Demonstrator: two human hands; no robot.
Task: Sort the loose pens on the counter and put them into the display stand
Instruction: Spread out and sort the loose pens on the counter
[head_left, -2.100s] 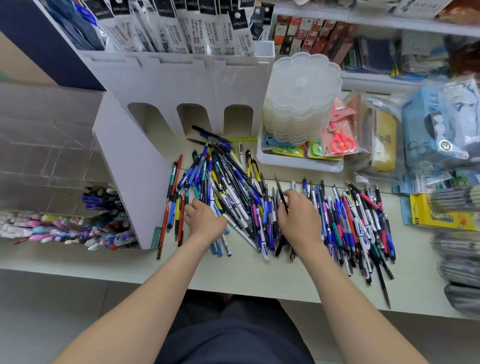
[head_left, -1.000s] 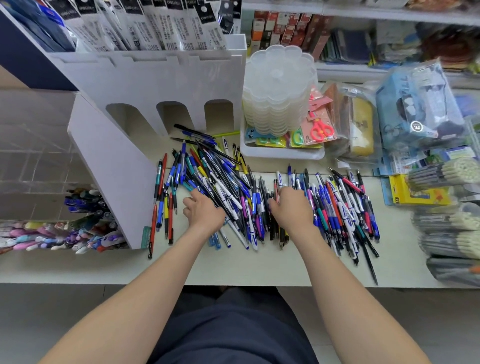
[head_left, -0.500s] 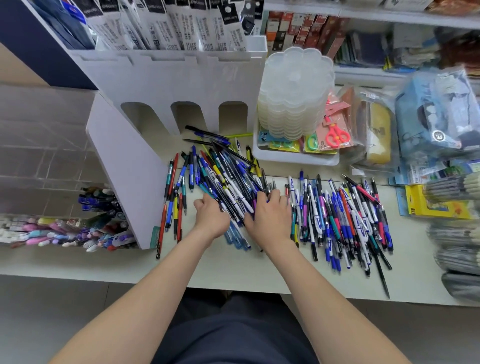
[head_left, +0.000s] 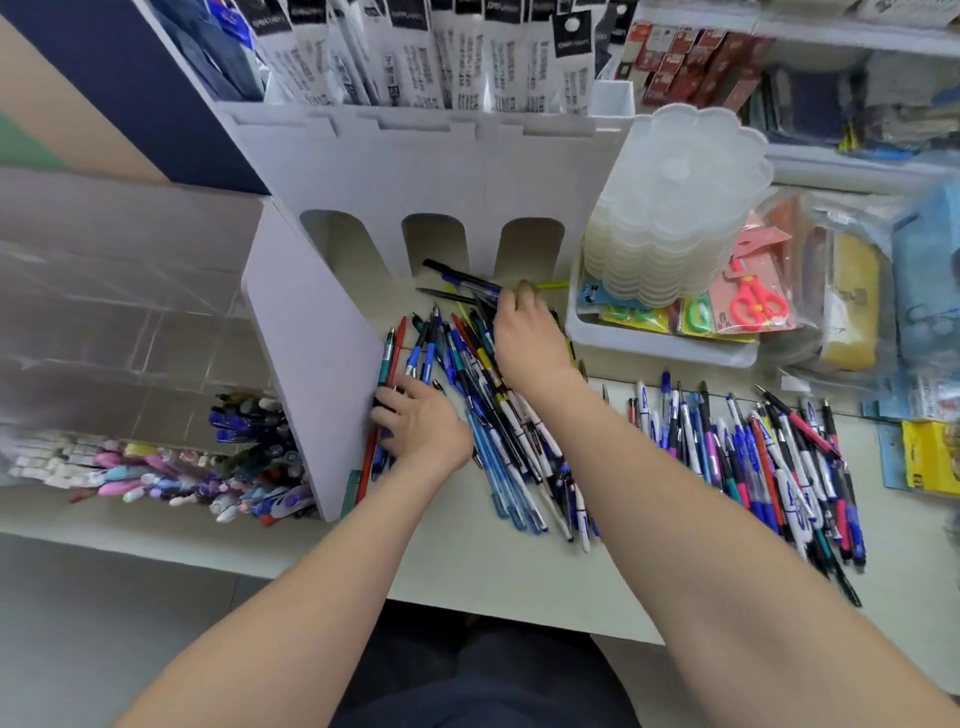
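Observation:
Loose pens cover the counter in two groups: a heap (head_left: 498, 415) in front of the white display stand (head_left: 441, 171) and a spread row (head_left: 753, 457) to the right. My left hand (head_left: 421, 423) lies palm down at the heap's left edge, fingers curled around a few pens beside the stand's side wall (head_left: 311, 364). My right hand (head_left: 527, 338) reaches to the heap's far end, below the stand's three arched openings. Its fingertips pinch a dark pen (head_left: 457, 278) there.
A clear case (head_left: 130, 322) at the left holds pens and pastel markers. To the right stands a stack of clear lidded tubs (head_left: 675, 208) in a white tray (head_left: 660, 353) with scissors packs. Bagged goods and a yellow box (head_left: 930, 457) sit at the far right.
My right hand has left the heap's middle and reached to its far end by the arches. My left hand has slid left to the pens against the stand's side wall.

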